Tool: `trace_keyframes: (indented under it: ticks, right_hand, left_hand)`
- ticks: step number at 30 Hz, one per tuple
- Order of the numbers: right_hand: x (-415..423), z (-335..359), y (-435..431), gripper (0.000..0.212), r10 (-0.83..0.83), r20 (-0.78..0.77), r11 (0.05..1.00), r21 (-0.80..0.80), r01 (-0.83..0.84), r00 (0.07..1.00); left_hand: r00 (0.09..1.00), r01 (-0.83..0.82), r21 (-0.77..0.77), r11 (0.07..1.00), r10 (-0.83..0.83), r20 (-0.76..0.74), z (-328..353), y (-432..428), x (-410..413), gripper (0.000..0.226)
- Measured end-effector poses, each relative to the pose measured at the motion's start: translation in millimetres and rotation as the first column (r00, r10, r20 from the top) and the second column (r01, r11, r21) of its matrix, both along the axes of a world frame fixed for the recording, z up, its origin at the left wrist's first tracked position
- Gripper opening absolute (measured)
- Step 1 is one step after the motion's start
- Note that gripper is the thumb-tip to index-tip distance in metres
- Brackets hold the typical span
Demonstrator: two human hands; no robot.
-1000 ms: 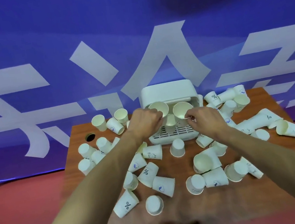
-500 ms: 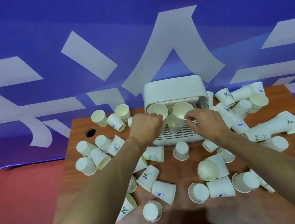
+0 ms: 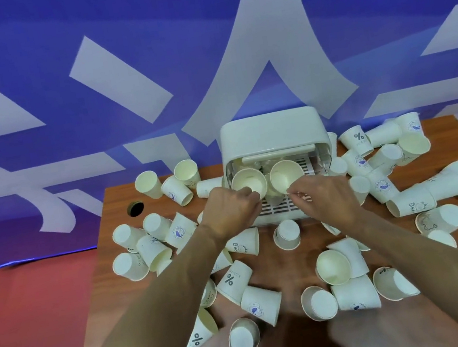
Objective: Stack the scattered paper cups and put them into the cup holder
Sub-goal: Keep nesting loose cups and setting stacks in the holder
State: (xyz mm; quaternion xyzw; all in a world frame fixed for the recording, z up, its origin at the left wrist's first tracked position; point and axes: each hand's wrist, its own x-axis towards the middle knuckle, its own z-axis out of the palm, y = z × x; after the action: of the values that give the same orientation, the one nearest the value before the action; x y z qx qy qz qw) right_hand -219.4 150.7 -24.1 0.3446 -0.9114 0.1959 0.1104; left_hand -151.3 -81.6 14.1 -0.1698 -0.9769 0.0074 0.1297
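Left hand (image 3: 232,207) is curled shut, fingertips pinching the near rim of a paper cup (image 3: 248,181) whose mouth tips toward the camera; right hand (image 3: 327,199) does the same w/ a second cup (image 3: 286,175) just beside it, thumb and forefinger closed on its lower rim. Both cups sit at the open front of the white cup holder (image 3: 271,133), which stands at the middle of the surface's far edge, over its slotted tray (image 3: 281,210); a third cup looks tucked between and below them, but can't tell if it's nested. Step in hand, prob: seating two cups (or short stacks, depth hidden) into the holder, one per hand. Next move calls for pushing them back under the hood, letting go, then drawing both hands to the loose cups. Those lie everywhere on the wooden surface (image 3: 295,341): a cluster toward the far-left corner near the round cable hole (image 3: 135,208), a tipped pile along the right edge incl. a few short nested runs, more strewn across the near half. So the task is early, most cups unstacked. Vs. a second ago: hands and both cups hold nearly the same pose at the holder; mostly the view has dipped and closed in, so the holder looms larger and the near edge fills more of the frame.
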Motion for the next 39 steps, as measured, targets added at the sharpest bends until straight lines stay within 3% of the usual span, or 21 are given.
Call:
trace_keyframes:
  ticks: [7,20,29,39]
  right_hand:
    - [-2.3,-21.5,0.9,0.006,0.039,-0.096,0.995,-0.091,-0.048,0.995]
    - [-2.1,-38.5,-7.4,0.011,0.045,-0.036,0.996,-0.076,-0.048,0.998]
    - [-5.2,-37.6,-15.8,0.006,0.043,-0.043,0.994,-0.099,-0.047,0.998]
    - [-13.1,-50.4,-24.0,0.007,-0.036,0.073,0.999,-0.01,0.037,0.997]
  left_hand:
    - [0.996,-0.017,0.037,0.999,0.02,-0.086,-29.7,-7.4,-6.4,0.034]
    - [0.99,-0.088,0.145,0.985,0.103,-0.098,-43.9,-17.3,-1.2,0.032]
    - [1.0,-0.011,0.05,0.999,0.011,0.013,-53.4,-23.3,-8.6,0.03]
    - [0.986,0.005,0.043,0.999,-0.012,0.164,-69.9,-25.0,-23.2,0.025]
